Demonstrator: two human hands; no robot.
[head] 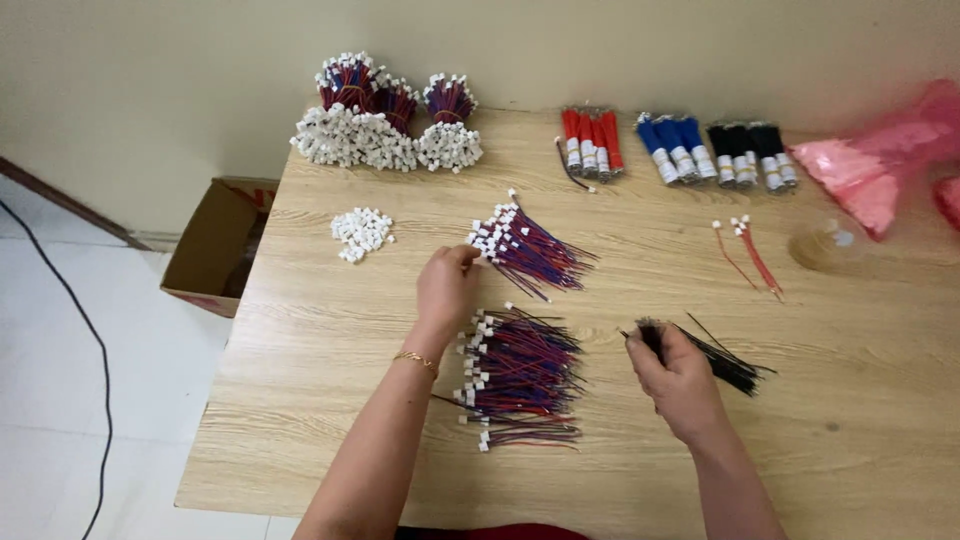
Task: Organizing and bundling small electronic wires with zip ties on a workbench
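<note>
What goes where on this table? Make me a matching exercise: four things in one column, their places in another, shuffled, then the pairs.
Things:
1. left hand
2. right hand
3. loose white connectors
4. cardboard box

Places:
A. on the floor, left of the table
B. gripping a bunch of black wires
C. small pile on the table's left part
D. at the white ends of a fanned red-and-blue wire bundle

Pairs: 1-D, 2-B, 3-C, 4-A

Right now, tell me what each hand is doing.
Left hand: fingers pinched on a white connector of the upper wire bunch.
Right hand: closed around a bundle of black wires.
</note>
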